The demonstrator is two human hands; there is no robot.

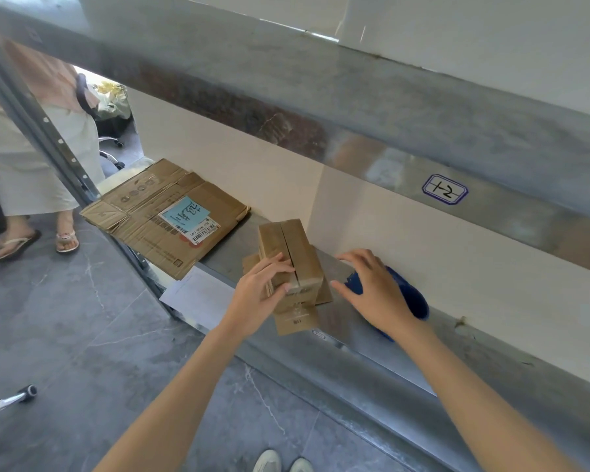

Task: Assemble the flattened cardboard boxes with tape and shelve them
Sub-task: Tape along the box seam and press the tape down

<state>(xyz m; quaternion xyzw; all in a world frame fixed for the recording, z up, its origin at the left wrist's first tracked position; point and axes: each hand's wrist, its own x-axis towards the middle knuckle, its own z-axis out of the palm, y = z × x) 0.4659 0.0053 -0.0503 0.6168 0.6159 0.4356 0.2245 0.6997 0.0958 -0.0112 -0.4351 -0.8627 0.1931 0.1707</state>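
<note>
The small box is sitting mid-shelf, and the left hand is clamping its near corner, fingers across the top flaps, thumb on the end. The right hand is arching, fingers spread, over the blue tape dispenser at the box's three o'clock; I cannot tell whether it is gripping. The box is probably going to feel light, stiff but crushable, so it is best held at its corners beside the untaped seam.
</note>
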